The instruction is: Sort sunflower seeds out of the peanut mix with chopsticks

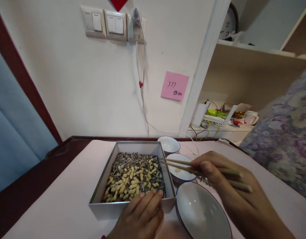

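My right hand (227, 186) is closed around a pair of wooden chopsticks (179, 163). Their tips reach left over the box's right wall, with nothing visible between them. A square metal box (98, 192) holds striped sunflower seeds (133, 159) at the back and unshelled peanuts (121, 188) mostly toward the front. At the box's near wall, my left hand (143, 212) has its fingers hooked over the rim; its thumb is hidden. Below the chopsticks stands a white blue-rimmed bowl (185, 174) with a peanut (178, 170) inside.
A small white bowl (168, 145) stands behind, and a larger bowl (205, 209) in front, right of the box. Some seeds (204, 181) lie on the pink cover beside the middle bowl. A white cable (165, 130) runs from the wall socket down to the table.
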Motion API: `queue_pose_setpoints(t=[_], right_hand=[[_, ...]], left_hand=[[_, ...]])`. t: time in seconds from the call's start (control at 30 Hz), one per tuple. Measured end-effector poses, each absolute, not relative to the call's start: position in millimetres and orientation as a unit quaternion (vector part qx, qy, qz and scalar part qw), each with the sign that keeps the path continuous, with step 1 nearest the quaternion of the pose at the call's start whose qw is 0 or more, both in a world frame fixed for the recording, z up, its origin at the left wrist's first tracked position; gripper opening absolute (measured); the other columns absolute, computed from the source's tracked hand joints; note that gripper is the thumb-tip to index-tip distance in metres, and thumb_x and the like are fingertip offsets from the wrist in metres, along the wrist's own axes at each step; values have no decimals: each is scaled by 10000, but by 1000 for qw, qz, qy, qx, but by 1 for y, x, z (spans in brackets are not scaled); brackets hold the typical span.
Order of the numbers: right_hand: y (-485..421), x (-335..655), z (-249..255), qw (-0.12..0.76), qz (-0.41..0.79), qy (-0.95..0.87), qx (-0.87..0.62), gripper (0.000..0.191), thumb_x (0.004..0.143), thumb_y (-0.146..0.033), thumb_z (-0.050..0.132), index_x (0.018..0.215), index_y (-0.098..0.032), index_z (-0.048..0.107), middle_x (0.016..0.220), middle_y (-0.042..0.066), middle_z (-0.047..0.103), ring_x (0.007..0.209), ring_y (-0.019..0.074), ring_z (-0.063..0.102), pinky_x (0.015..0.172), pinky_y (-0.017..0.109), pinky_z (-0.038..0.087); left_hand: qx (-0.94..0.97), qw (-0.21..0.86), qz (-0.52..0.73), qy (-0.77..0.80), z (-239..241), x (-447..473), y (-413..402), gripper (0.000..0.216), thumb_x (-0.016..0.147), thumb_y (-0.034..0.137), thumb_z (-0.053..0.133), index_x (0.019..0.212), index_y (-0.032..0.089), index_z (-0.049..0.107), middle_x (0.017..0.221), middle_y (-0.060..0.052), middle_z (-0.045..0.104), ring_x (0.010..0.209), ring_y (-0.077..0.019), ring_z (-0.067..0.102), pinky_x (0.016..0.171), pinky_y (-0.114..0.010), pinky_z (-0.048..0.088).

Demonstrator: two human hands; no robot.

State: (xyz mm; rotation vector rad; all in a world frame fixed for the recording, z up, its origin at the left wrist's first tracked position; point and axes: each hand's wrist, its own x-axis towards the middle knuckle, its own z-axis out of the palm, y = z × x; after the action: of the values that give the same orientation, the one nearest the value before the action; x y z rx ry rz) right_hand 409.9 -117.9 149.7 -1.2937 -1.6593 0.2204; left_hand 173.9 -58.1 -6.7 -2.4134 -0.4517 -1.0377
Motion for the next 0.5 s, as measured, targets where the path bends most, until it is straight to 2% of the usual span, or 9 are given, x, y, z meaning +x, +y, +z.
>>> queue_pose_setpoints(t=[0.1, 0.2, 0.5], right_hand=[[-109, 394, 144, 423, 181, -707, -538, 363, 1068, -423, 461, 814, -223, 627, 778, -3, 640, 722, 147, 615, 642, 262, 467], [-101, 386, 135, 382, 204, -706, -560, 389, 1066, -452, 439, 790, -216, 578, 773, 1, 607, 724, 157, 580, 655, 289, 422], [-87, 373, 119, 358, 199, -695, -591, 400, 1063, -461, 393, 804, -214, 573, 823, 25, 610, 747, 182, 561, 680, 313, 388]], left_hand=[[-879, 243, -375, -166, -8, 173, -59, 184, 1004, 264, 551, 1030, 249, 733, 1419, -18, 616, 1354, -162, 474, 1240, -352, 149], [-881, 240, -372, -166, -8, 172, -58, 177, 1001, 266, 559, 1048, 250, 729, 1425, -21, 615, 1362, -166, 473, 1234, -351, 162], [-880, 252, -370, -160, -12, 172, -55, 166, 991, 268, 571, 1047, 252, 726, 1425, -17, 613, 1357, -171, 474, 1230, -356, 164]])
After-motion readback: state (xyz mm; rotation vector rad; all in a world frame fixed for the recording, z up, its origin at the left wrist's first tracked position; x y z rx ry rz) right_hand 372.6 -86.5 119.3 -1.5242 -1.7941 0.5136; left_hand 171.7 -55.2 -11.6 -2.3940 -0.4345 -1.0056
